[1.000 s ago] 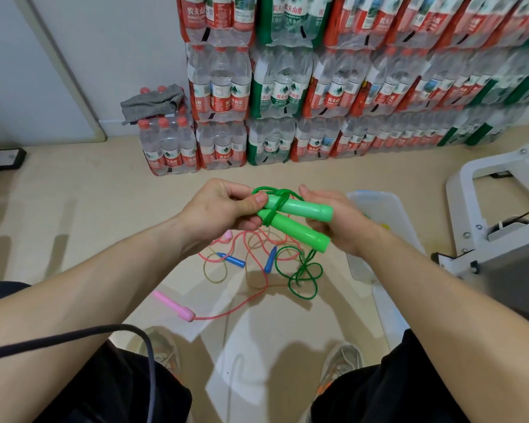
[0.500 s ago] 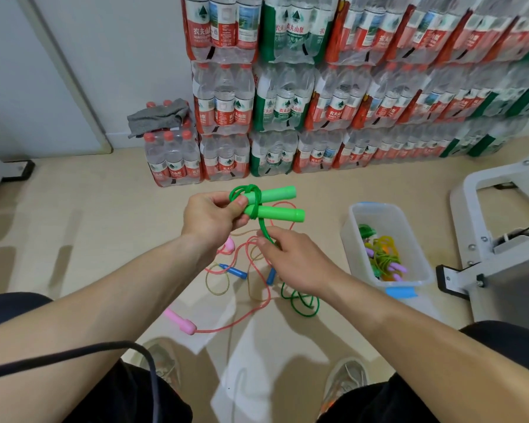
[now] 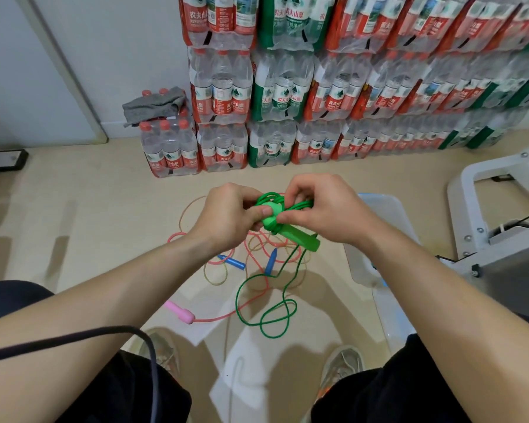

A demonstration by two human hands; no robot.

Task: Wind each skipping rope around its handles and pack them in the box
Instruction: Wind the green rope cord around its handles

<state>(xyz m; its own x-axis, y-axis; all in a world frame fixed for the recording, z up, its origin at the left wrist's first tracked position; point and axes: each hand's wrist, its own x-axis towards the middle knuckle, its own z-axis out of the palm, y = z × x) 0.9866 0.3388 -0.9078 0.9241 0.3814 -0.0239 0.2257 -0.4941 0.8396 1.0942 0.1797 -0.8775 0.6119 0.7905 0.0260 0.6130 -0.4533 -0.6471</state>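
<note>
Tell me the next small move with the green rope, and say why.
Probably carry another turn around the green handles with the right hand while the left hand pinches them: only a few turns sit at one end, and much of the green rope hangs loose to the floor.

We can read only one brand: 农夫山泉, in white characters on the red labels of the water bottles stacked in shrink-wrapped packs against the wall. We find the same four characters on the green wrap of the upper pack and on the green bottle labels below it. The smaller print beneath is too blurred for us to read.
</note>
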